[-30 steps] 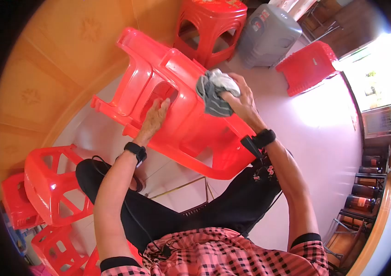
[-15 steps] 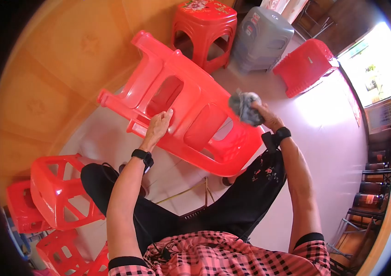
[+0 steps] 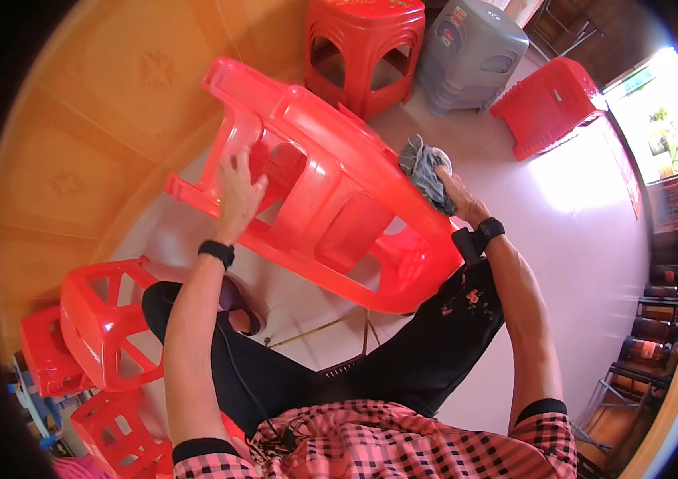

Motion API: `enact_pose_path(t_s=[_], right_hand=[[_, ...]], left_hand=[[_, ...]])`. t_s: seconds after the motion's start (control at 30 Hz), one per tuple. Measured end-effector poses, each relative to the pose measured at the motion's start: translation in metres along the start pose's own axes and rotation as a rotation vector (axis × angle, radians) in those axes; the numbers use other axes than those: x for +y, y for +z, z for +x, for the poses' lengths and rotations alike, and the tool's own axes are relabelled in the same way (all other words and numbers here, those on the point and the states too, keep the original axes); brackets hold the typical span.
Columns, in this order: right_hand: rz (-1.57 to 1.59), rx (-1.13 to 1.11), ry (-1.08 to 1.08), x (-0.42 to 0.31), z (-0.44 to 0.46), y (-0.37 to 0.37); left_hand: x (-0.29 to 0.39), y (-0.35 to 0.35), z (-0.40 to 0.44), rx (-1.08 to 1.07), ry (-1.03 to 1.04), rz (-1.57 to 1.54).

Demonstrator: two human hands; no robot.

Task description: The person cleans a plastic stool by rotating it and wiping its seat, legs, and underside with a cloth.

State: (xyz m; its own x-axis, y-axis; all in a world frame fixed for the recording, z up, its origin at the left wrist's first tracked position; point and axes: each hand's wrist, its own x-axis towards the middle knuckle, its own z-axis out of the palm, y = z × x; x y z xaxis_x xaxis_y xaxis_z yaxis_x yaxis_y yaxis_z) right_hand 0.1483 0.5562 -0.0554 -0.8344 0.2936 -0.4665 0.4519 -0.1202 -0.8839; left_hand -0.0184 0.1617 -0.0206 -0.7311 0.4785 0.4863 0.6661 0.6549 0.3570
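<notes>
The red plastic stool (image 3: pixel 307 184), glossy and with cut-out openings, lies tilted on its side before the knees, between both hands. At far centre-right stands a grey stool stack (image 3: pixel 473 60). The right hand (image 3: pixel 460 194) clamps a grey cloth (image 3: pixel 428 172) at the stool's right edge; the left hand's (image 3: pixel 239 195) fingers, spread apart, partly cover its left opening.

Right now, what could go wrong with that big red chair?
The red chair leans over, and the left hand has its fingers spread instead of wrapped around it, so it might slip. It could then bump the foot near its lower edge. The cloth bunched in the right hand might also snag on the chair's edge.
</notes>
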Motion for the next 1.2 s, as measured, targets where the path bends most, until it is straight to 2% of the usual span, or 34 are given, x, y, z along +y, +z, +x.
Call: enact_pose_path(t_s=[0.07, 0.13, 0.2, 0.27, 0.43, 0.5, 0.53, 0.6, 0.63, 0.7, 0.73, 0.77, 0.87, 0.93, 1.07, 1.2], right_hand=[[-0.081, 0.031, 0.008, -0.003, -0.006, 0.0], [-0.178, 0.091, -0.087, -0.016, -0.019, 0.011], [-0.223, 0.102, -0.091, -0.02, -0.018, 0.013], [-0.275, 0.107, -0.099, -0.024, -0.017, 0.014], [-0.377, 0.12, -0.183, -0.029, -0.018, 0.027], [-0.321, 0.135, -0.178, -0.025, -0.016, 0.031], [-0.329, 0.13, -0.173, -0.03, -0.02, 0.035], [-0.616, 0.122, -0.045, -0.047, -0.025, 0.036], [-0.629, 0.12, -0.045, -0.038, -0.018, 0.03], [-1.082, 0.181, -0.507, -0.012, -0.004, 0.006], [-1.102, 0.134, -0.377, -0.021, -0.008, -0.002], [-1.19, 0.165, -0.662, -0.019, -0.013, -0.014], [-1.121, 0.127, -0.622, -0.007, 0.012, -0.035], [-1.225, 0.104, -0.736, -0.024, 0.005, -0.029], [-1.245, 0.079, -0.762, -0.029, 0.009, -0.036], [-0.991, 0.112, -0.52, -0.022, 0.015, -0.042]], left_hand=[[0.0, -0.004, 0.013, 0.003, -0.171, 0.225], [0.006, 0.003, 0.012, -0.029, -0.209, 0.266], [0.009, 0.01, 0.014, -0.07, -0.247, 0.31], [0.003, 0.016, 0.024, 0.022, -0.358, 0.412], [-0.032, 0.024, 0.048, 0.03, -0.36, 0.451], [-0.047, 0.023, 0.054, 0.012, -0.469, 0.424], [-0.061, 0.023, 0.058, -0.018, -0.406, 0.448], [-0.088, 0.029, 0.066, 0.005, -0.406, 0.499], [-0.098, 0.033, 0.071, 0.022, -0.39, 0.543], [-0.116, 0.032, 0.08, -0.026, -0.449, 0.561], [-0.125, 0.028, 0.083, -0.074, -0.495, 0.594], [-0.132, 0.026, 0.084, -0.081, -0.506, 0.595], [-0.157, 0.022, 0.082, -0.031, -0.51, 0.621], [-0.171, 0.02, 0.084, 0.0, -0.446, 0.574], [-0.181, 0.004, 0.085, -0.01, -0.491, 0.541], [-0.215, -0.004, 0.081, 0.023, -0.427, 0.444]])
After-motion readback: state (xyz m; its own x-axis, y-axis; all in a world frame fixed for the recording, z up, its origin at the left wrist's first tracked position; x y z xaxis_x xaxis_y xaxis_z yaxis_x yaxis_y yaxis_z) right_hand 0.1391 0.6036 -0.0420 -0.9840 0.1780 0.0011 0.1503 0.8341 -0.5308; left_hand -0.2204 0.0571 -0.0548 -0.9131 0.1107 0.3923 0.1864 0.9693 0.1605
